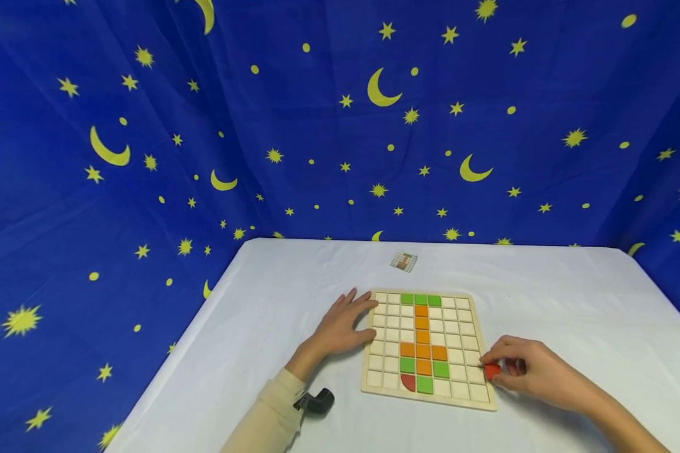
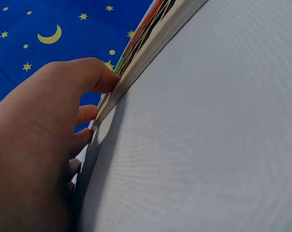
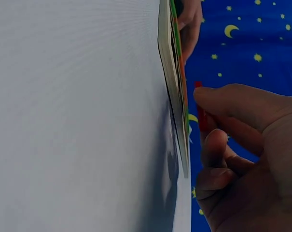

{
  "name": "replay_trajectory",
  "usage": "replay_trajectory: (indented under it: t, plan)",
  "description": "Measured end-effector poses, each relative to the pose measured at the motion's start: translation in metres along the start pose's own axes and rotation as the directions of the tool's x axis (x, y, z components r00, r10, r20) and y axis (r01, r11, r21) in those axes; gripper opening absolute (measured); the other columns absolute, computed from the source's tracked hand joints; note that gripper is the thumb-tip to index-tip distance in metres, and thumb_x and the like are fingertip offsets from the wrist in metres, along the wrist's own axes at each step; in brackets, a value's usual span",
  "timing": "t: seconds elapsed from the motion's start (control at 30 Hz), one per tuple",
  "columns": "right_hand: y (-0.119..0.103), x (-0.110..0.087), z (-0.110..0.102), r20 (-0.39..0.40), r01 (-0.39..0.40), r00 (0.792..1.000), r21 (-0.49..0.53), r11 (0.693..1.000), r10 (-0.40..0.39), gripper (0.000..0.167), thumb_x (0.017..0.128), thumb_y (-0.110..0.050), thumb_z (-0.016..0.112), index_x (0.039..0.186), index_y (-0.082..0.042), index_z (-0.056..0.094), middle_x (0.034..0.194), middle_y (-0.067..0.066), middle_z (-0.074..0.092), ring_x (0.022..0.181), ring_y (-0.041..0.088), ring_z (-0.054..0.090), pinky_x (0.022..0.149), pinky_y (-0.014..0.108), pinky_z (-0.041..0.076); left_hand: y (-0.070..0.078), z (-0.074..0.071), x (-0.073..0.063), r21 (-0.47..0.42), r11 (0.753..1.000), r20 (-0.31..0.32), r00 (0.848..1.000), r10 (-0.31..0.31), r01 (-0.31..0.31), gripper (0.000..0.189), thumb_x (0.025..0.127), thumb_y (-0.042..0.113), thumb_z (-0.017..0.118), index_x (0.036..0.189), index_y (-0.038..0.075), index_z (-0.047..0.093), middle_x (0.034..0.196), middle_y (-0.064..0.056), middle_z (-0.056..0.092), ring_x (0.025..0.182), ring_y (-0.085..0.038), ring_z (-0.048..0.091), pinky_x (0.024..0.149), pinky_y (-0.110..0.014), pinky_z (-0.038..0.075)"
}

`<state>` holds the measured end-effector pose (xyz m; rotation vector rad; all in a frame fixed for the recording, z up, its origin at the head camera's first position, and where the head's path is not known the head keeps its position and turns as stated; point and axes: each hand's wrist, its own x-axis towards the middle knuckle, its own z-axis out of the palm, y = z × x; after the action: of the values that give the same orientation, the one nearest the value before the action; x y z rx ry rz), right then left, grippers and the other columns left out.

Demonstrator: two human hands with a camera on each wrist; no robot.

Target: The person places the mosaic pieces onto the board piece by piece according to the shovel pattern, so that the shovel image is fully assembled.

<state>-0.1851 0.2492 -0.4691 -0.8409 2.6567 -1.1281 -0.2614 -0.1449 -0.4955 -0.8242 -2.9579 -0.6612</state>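
A square wooden grid board (image 1: 459,373) lies on the table. Green tiles (image 1: 421,299) form a short row at its far side, and orange tiles (image 1: 422,338) run down in a column with one on each side lower down. More green tiles sit near the close end, beside a red quarter-round tile (image 1: 408,382). My left hand (image 1: 342,324) rests at the board's left edge, thumb and fingertips touching it with the fingers spread. Over the right edge, my right hand (image 1: 535,371) pinches a small red tile (image 1: 492,371) between thumb and fingers; its full shape is hidden.
Beyond the board lies a small pattern card (image 1: 404,262) with a grid picture. White cloth (image 1: 294,283) covers the table. A blue curtain (image 1: 317,126) with yellow moons and stars hangs behind and at the sides. A black device (image 1: 320,401) is at the left sleeve.
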Motion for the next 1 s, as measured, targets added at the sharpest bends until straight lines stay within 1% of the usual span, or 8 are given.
replay_trajectory:
  t: [0.13,0.27,0.57,0.8,1.0]
  plan:
    - [-0.004,0.005,0.003,0.01,0.055,0.998,0.038,0.998,-0.056,0.024,0.08,-0.025,0.078,0.104,-0.027,0.072,0.092,-0.01,0.063,0.067,0.009,0.051,0.052,0.022,0.042,0.0,0.0,0.0,0.003,1.0,0.003,1.0,-0.003,0.003,0.064,0.085,0.047,0.058,0.143,0.023,0.047,0.154,0.003,0.031,0.144,-0.025,0.013,0.117,-0.041,0.009]
    - [-0.008,0.009,0.006,0.009,0.103,0.995,0.05,0.993,-0.104,0.025,0.08,-0.022,0.079,0.104,-0.026,0.072,0.094,-0.01,0.063,0.067,0.01,0.051,0.052,0.022,0.042,0.0,0.0,0.0,0.003,1.0,0.005,1.0,-0.002,0.002,0.064,0.085,0.048,0.058,0.143,0.024,0.047,0.154,0.003,0.031,0.144,-0.025,0.013,0.117,-0.04,0.009]
    - [-0.013,0.017,0.015,0.049,0.077,0.996,0.059,0.995,-0.079,0.025,0.081,-0.026,0.078,0.105,-0.028,0.072,0.098,-0.01,0.063,0.074,0.012,0.052,0.056,0.022,0.043,0.001,-0.001,0.001,-0.004,1.0,0.01,1.0,-0.007,0.007,0.063,0.086,0.049,0.058,0.143,0.024,0.046,0.154,0.003,0.03,0.145,-0.025,0.013,0.117,-0.04,0.008]
    - [-0.019,0.022,0.024,0.056,0.138,0.988,0.087,0.987,-0.143,0.023,0.082,-0.023,0.077,0.105,-0.026,0.072,0.095,-0.011,0.063,0.067,0.01,0.052,0.053,0.02,0.045,0.0,0.0,0.001,-0.003,1.0,0.011,1.0,-0.012,0.012,0.063,0.086,0.048,0.058,0.143,0.024,0.047,0.154,0.004,0.03,0.145,-0.024,0.013,0.117,-0.04,0.009]
    - [-0.024,0.027,0.032,0.063,0.173,0.982,0.1,0.98,-0.18,0.022,0.084,-0.024,0.076,0.105,-0.025,0.072,0.096,-0.011,0.063,0.069,0.01,0.053,0.054,0.02,0.046,0.0,-0.001,0.0,-0.01,1.0,0.004,1.0,-0.006,0.006,0.064,0.086,0.048,0.058,0.143,0.024,0.047,0.154,0.003,0.031,0.144,-0.025,0.014,0.117,-0.041,0.009]
